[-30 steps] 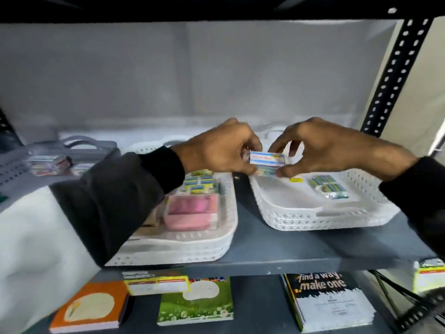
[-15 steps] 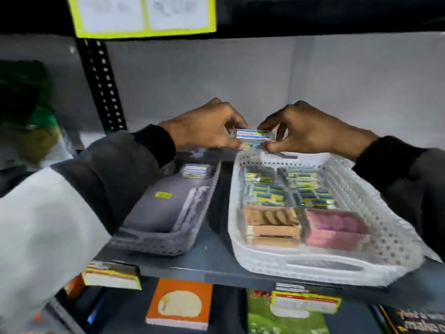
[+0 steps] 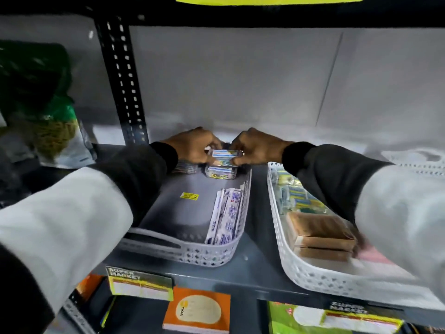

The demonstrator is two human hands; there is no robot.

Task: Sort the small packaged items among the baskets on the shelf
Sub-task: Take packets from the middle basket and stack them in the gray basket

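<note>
My left hand (image 3: 192,145) and my right hand (image 3: 255,147) both pinch a small blue-and-white packet (image 3: 224,155) over the far end of the grey basket (image 3: 199,255). Just below it, a second similar packet (image 3: 221,171) rests on the basket floor, and another lies partly hidden behind my left wrist. White sachets (image 3: 226,216) lean against the grey basket's right wall. To the right, the white basket (image 3: 303,277) holds yellow-blue packets (image 3: 299,201), brown boxes (image 3: 320,233) and a pink box, partly covered by my right sleeve.
A black perforated shelf post (image 3: 122,80) stands at the back left, with a bagged green item (image 3: 48,121) beyond it. Price labels (image 3: 139,284) hang on the shelf's front edge. Books (image 3: 197,309) lie on the shelf below. Another white basket rim (image 3: 419,160) shows far right.
Both hands carried the packet leftward, from over the right white basket, past the middle white basket, to the far end of the grey basket, and lowered it. The view panned left.
</note>
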